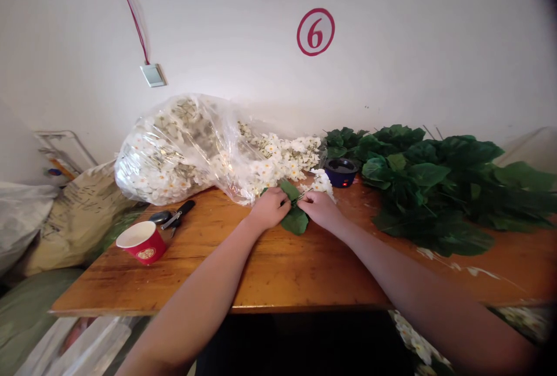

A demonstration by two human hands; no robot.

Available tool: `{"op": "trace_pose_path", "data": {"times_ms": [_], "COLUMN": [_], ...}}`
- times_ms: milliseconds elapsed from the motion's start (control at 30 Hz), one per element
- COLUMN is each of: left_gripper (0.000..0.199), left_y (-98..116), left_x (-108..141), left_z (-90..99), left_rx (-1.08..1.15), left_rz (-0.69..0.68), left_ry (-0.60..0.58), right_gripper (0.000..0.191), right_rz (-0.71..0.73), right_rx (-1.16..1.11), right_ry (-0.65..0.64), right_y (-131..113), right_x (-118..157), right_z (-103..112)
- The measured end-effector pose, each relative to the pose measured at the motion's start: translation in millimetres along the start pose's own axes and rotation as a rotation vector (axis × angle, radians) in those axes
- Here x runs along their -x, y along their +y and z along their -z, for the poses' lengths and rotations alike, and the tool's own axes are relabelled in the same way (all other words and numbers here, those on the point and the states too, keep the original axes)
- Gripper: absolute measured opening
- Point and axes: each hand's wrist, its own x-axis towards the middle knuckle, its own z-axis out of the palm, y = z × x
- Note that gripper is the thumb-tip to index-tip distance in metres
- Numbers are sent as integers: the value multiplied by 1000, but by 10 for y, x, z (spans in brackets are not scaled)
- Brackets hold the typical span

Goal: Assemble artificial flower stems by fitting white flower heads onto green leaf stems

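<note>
Over the middle of the table, my left hand (270, 209) is closed round a sprig of green artificial leaves (295, 220), whose leaves stick out above and below the fingers. Close on its right, my right hand (319, 208) pinches thin stems at the leaf sprig. A small cluster of white artificial flowers (321, 181) shows just behind the right hand; whether it is joined to those stems I cannot tell. Beyond both hands lie loose white flowers (289, 154), spilling from a clear plastic bag (187, 149) full of them.
A dark blue pot (342, 173) with a red light stands behind my right hand. Piled green leaves (435, 184) cover the table's right side. At left are a red paper cup (141, 242) and black-handled tools (178, 214). Sacks (72, 219) stand beyond the wooden table's (287, 277) left edge.
</note>
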Motion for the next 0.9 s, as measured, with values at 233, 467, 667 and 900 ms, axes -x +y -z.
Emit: {"op": "trace_pose_path", "data": {"times_ms": [233, 467, 667, 900], "left_gripper": [16, 14, 17, 17], "left_y": [-24, 1, 55, 151], "left_x": [-21, -4, 25, 58], "left_z": [-60, -101, -81, -174], "left_rx": [85, 208, 66, -131], "left_rz": [83, 47, 42, -4], "left_ry": [-62, -163, -180, -133], "right_gripper": [26, 23, 28, 36], "right_rz": [51, -23, 111, 76], "right_rx": [90, 51, 227, -141], "right_ry": [-82, -392, -327, 36], "right_y": [-53, -159, -348, -411], "right_x": [53, 130, 241, 138], "right_z": [66, 157, 253, 175]}}
